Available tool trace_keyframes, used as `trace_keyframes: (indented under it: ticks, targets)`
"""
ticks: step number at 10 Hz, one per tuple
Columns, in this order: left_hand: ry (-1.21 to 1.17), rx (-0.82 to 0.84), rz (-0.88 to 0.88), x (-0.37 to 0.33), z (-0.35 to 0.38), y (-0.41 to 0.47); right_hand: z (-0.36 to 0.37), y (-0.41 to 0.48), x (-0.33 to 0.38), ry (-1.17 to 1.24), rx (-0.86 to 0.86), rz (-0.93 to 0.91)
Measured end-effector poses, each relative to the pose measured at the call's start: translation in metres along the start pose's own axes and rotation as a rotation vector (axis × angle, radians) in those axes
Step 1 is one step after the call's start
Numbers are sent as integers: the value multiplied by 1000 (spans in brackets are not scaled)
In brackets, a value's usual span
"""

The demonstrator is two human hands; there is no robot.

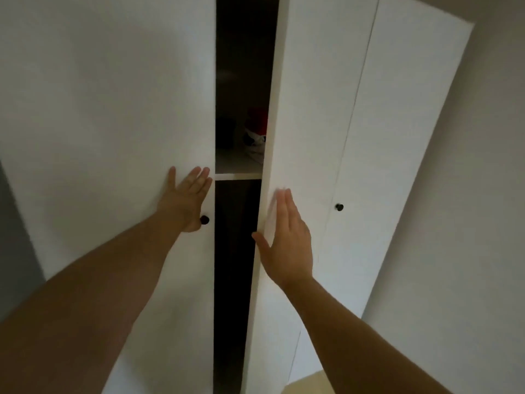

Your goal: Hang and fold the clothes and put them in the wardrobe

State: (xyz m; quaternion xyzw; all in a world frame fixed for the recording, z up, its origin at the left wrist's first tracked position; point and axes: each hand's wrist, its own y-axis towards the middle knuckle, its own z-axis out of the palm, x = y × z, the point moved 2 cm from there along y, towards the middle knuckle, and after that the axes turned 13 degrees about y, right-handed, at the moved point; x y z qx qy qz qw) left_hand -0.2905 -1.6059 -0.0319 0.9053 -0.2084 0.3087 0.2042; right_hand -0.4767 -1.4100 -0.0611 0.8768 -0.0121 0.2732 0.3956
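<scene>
A tall white wardrobe fills the view, its two middle doors standing a narrow gap apart. My left hand lies flat with straight fingers on the left door, just above its black knob. My right hand presses flat on the right door near its free edge, thumb at the edge. Through the gap I see a dark interior with a white shelf and a red and white item lying on it. No clothes are in my hands.
A third white door with a black knob stands shut to the right. A grey wall runs along the right side. A patch of beige floor shows at the bottom.
</scene>
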Motion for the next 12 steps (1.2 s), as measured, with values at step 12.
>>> trace_keyframes:
  ticks: [12]
  targets:
    - [5,-9,-54,-4,-16,-5,76,152,29,-275,787,-25]
